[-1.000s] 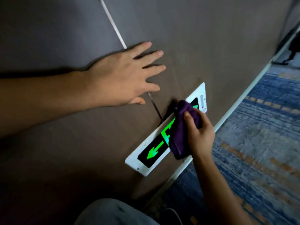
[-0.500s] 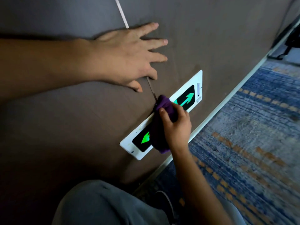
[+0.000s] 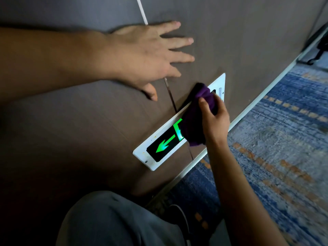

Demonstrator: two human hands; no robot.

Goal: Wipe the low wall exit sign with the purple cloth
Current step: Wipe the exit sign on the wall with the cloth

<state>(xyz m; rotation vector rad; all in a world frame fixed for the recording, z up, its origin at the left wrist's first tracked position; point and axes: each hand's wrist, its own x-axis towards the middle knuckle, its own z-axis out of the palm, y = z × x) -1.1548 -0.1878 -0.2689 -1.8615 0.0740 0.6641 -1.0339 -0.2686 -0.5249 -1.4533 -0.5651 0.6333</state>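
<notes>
The exit sign [image 3: 159, 148] is a white-framed black panel with a glowing green arrow, set low in the brown wall. A bunched purple cloth [image 3: 195, 118] is pressed against the sign's right half and hides the lettering there. My right hand [image 3: 215, 119] is shut on the cloth and holds it to the sign. My left hand [image 3: 150, 55] lies flat on the wall above the sign with its fingers spread and nothing in it.
A thin metal seam [image 3: 169, 94] runs down the wall behind the sign. A white skirting strip [image 3: 257, 102] meets blue and orange carpet [image 3: 284, 157]. My grey-trousered knee [image 3: 113, 222] is at the bottom. A dark object [image 3: 319, 48] stands far right.
My right hand has slid the cloth to the right along the sign, uncovering the left arrow and covering the right one. My left hand has stayed flat on the wall.
</notes>
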